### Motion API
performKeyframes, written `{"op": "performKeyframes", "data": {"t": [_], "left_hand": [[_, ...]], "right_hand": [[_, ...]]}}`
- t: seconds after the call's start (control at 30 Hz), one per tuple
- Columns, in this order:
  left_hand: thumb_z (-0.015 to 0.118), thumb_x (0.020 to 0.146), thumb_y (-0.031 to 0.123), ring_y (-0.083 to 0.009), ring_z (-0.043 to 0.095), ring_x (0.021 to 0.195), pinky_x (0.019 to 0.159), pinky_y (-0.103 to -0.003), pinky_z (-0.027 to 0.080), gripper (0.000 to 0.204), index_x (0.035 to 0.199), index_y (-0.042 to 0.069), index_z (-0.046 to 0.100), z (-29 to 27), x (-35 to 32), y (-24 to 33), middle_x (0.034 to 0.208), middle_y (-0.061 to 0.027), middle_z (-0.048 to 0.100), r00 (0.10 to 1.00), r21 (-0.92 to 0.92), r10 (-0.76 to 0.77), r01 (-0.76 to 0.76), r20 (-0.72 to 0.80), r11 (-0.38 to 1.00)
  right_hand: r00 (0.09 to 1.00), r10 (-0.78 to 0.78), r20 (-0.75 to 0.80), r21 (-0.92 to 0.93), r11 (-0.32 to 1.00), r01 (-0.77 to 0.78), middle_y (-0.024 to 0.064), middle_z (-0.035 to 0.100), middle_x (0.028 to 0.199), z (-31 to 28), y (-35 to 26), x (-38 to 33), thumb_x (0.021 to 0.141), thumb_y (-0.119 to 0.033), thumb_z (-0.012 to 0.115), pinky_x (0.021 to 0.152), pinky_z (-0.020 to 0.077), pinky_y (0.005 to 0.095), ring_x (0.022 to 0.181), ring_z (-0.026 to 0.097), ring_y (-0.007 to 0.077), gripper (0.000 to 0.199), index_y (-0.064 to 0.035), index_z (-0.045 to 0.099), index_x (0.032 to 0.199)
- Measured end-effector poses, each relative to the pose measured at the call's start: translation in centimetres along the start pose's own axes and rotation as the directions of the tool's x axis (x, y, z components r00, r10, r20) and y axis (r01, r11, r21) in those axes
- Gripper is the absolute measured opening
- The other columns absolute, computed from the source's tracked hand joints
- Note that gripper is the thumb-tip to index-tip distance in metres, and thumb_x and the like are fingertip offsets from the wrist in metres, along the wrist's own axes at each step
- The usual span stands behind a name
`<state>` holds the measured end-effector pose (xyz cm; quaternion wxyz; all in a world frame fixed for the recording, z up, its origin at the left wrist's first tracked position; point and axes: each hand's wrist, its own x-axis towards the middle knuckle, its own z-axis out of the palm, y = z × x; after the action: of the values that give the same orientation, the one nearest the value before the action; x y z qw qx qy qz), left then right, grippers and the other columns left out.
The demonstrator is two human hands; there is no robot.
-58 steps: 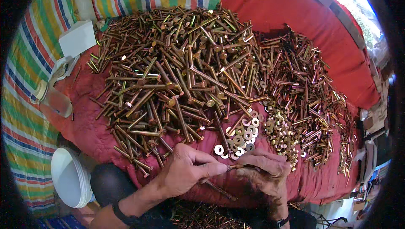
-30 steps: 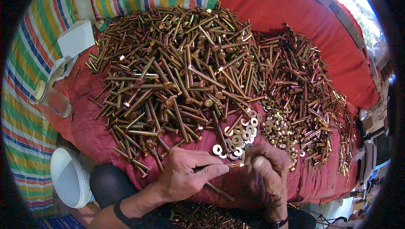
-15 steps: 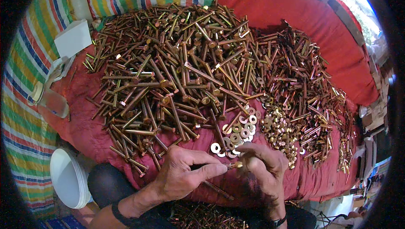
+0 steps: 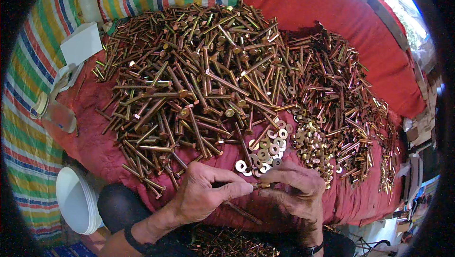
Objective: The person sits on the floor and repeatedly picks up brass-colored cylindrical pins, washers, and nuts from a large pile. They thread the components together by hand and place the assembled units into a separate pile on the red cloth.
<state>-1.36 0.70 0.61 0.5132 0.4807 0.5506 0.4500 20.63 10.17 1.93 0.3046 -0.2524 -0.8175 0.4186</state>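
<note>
My left hand pinches a bolt between thumb and fingers. Only a short stretch of it shows, pointing right. At that end my right hand closes thumb and fingers around what looks like a small brass-coloured nut, mostly covered by the fingertips. Just beyond the hands lie flat washers in a loose cluster. Right of them is a heap of nuts. A big pile of long hex bolts spreads over the dark red cloth in front of me.
Shorter bolts are heaped at the right. On the left stand nested white buckets, a clear jar and a white box. Striped sheeting borders the left and back. More fasteners lie below my hands.
The right-hand fingers have turned and closed in around the bolt's end, covering the nut that showed before. My left hand stays nearly where it was.
</note>
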Motion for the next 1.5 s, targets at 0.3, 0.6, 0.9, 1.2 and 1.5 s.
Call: {"op": "performKeyframes", "data": {"t": [0.3, 0.6, 0.9, 1.2, 1.5], "left_hand": [[0.077, 0.095, 0.014, -0.0075, 0.069, 0.077, 0.068, -0.027, 0.055, 0.017, 0.101, -0.002, 0.083, 0.1, 0.0, -0.4, 0.087, -0.0050, 0.080, 0.999, -0.089, -0.039, 0.041, 0.019, 0.995], [0.078, 0.091, 0.021, -0.0244, 0.069, 0.063, 0.056, -0.037, 0.055, 0.011, 0.091, 0.010, 0.079, 2.4, -0.5, -1.9, 0.071, -0.0034, 0.069, 0.785, 0.543, 0.463, -0.619, 0.411, 0.568], [0.072, 0.090, 0.015, -0.0271, 0.070, 0.068, 0.059, -0.041, 0.054, 0.015, 0.101, 0.007, 0.077, 0.9, 2.7, -1.5, 0.084, -0.0090, 0.072, 0.776, 0.499, 0.581, -0.616, 0.246, 0.610], [0.066, 0.083, 0.009, -0.0320, 0.066, 0.104, 0.089, -0.044, 0.056, 0.038, 0.120, 0.008, 0.074, -0.4, 6.5, -3.5, 0.119, -0.0102, 0.070, 0.741, 0.871, 0.601, -0.469, 0.299, 0.145], [0.072, 0.081, 0.004, -0.0347, 0.068, 0.105, 0.094, -0.047, 0.056, 0.029, 0.110, 0.002, 0.071, -0.1, 6.1, -1.5, 0.114, -0.0131, 0.070, 0.596, 0.821, 0.797, -0.503, 0.101, 0.272]], "right_hand": [[0.999, 0.050, -0.015, -0.032, 0.998, -0.050, 0.0126, 0.077, 0.094, 0.7, -0.8, -0.2, 0.085, -0.009, 0.085, 0.076, 0.0572, 0.0353, 0.088, 0.076, 0.0246, 0.020, 0.0010, 0.077, 0.101], [0.920, 0.260, -0.292, 0.060, 0.966, -0.253, 0.0060, 0.071, 0.082, -3.7, 0.1, 0.2, 0.096, -0.015, 0.073, 0.061, 0.0502, 0.0273, 0.068, 0.065, 0.0127, 0.021, 0.0051, 0.075, 0.101], [0.921, -0.231, -0.314, -0.622, 0.783, -0.016, 0.0093, 0.071, 0.094, -12.6, 11.8, 3.4, 0.090, -0.008, 0.077, 0.072, 0.0514, 0.0297, 0.078, 0.067, 0.0199, 0.018, -0.0029, 0.079, 0.108], [0.957, -0.286, -0.050, -0.905, 0.418, 0.078, 0.0077, 0.069, 0.105, -13.6, 15.2, 5.3, 0.081, -0.001, 0.073, 0.078, 0.0581, 0.0436, 0.097, 0.070, 0.0307, 0.030, -0.0150, 0.078, 0.106], [0.866, -0.335, -0.372, -0.523, 0.846, 0.102, 0.0127, 0.068, 0.106, -11.3, 11.0, 5.9, 0.084, -0.006, 0.069, 0.087, 0.0499, 0.0404, 0.097, 0.064, 0.0279, 0.025, -0.0011, 0.066, 0.109]]}}
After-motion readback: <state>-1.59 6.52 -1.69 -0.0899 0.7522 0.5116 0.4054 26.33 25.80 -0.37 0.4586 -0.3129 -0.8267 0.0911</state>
